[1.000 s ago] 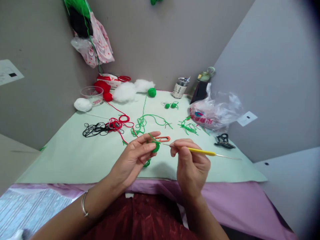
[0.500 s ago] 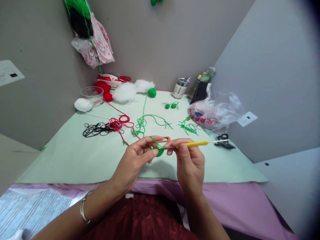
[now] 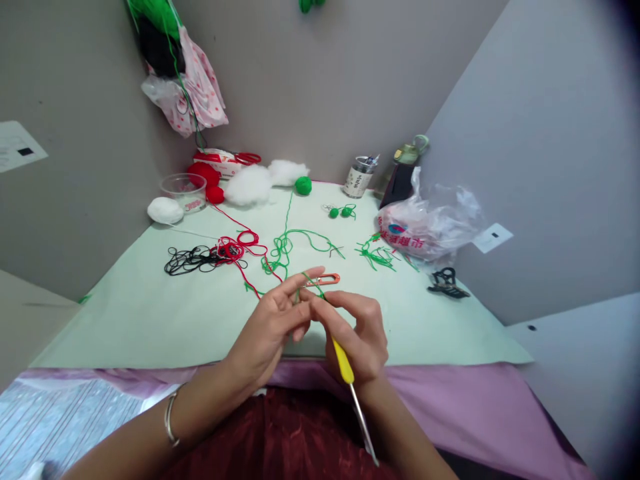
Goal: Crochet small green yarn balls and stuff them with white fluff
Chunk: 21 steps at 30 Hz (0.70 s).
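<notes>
My left hand (image 3: 273, 327) is closed on a small green crochet piece, which the fingers of both hands now almost wholly hide. Green yarn (image 3: 315, 285) runs over the raised left index finger and down to the piece. A yellow-handled crochet hook (image 3: 343, 362) lies in my right hand (image 3: 357, 333), its metal shaft slanting down toward my lap. The right thumb and index finger pinch at the piece, against the left fingertips. Just behind the fingers, an orange tool with a slot (image 3: 329, 279) rests on the table.
Tangled green yarn (image 3: 283, 250), red yarn (image 3: 245, 243) and black yarn (image 3: 187, 261) spread beyond my hands. White stuffing (image 3: 249, 187) and a clear tub (image 3: 184, 193) stand behind. At right are cut green strands (image 3: 377, 255), a plastic bag (image 3: 425, 227) and a black claw clip (image 3: 448, 285).
The hook has swung from pointing left at the green piece to slanting down within my right hand. My right fingers have moved left onto the piece, covering it.
</notes>
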Motion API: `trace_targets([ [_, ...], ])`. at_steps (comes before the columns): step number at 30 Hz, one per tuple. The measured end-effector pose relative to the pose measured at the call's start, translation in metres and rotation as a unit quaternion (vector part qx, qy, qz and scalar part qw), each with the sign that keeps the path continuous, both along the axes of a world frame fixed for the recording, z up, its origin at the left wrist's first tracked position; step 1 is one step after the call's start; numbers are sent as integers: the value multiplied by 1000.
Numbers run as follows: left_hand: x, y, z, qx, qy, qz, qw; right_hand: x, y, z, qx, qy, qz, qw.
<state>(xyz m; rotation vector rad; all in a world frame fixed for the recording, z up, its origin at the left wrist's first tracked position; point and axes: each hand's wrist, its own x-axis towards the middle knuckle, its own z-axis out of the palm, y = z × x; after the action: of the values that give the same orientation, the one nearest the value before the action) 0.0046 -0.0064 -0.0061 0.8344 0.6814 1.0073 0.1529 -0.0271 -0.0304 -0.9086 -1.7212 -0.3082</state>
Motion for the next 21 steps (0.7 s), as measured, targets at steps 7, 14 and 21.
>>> trace_targets([
  [7,-3,6,5,-10,-18,26,999,2,5,16,-156,303,149,928],
  [14,3,1,1,56,3,36,998,-3,6,12,-148,200,115,962],
  [21,1,8,2,-84,-99,-54,990,-1,4,7,-70,153,74,983],
])
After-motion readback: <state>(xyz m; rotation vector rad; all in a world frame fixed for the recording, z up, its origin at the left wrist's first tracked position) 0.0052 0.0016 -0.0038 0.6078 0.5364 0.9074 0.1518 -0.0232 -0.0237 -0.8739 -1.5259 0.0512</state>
